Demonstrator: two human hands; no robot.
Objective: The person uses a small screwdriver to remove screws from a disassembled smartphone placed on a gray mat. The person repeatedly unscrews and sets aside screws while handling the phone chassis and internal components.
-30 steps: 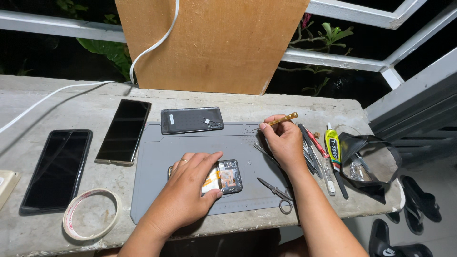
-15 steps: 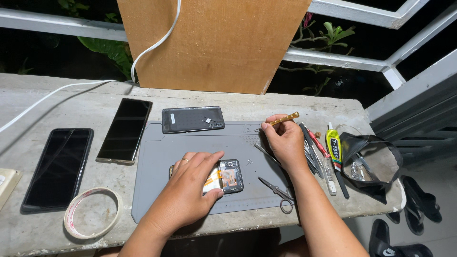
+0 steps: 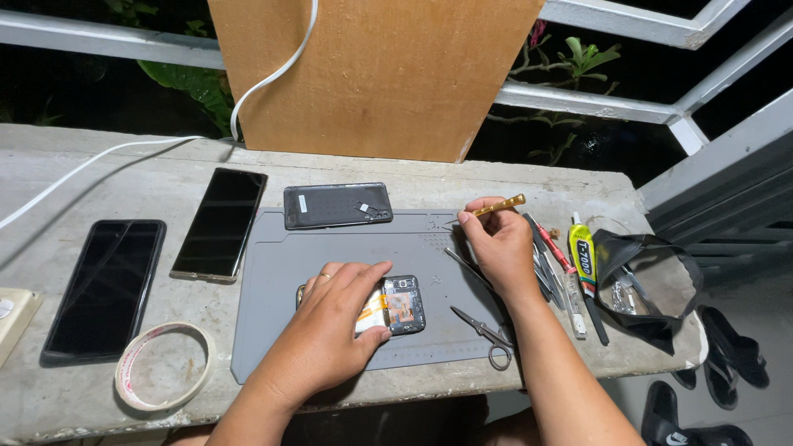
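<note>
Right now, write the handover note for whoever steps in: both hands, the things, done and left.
Left hand: flat on the opened phone, pinning it to the grey mat.
Right hand: holds a small screwdriver at the mat's far right, off the phone.
Back cover lies at the mat's far edge; scissors and tweezers lie near the right hand.
Done: back off, insides bare.
Left: work inside the phone.

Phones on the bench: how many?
4: black phone far left, second phone beside it, back cover-up phone at mat's top edge, opened phone under left hand. None seems hidden.
</note>
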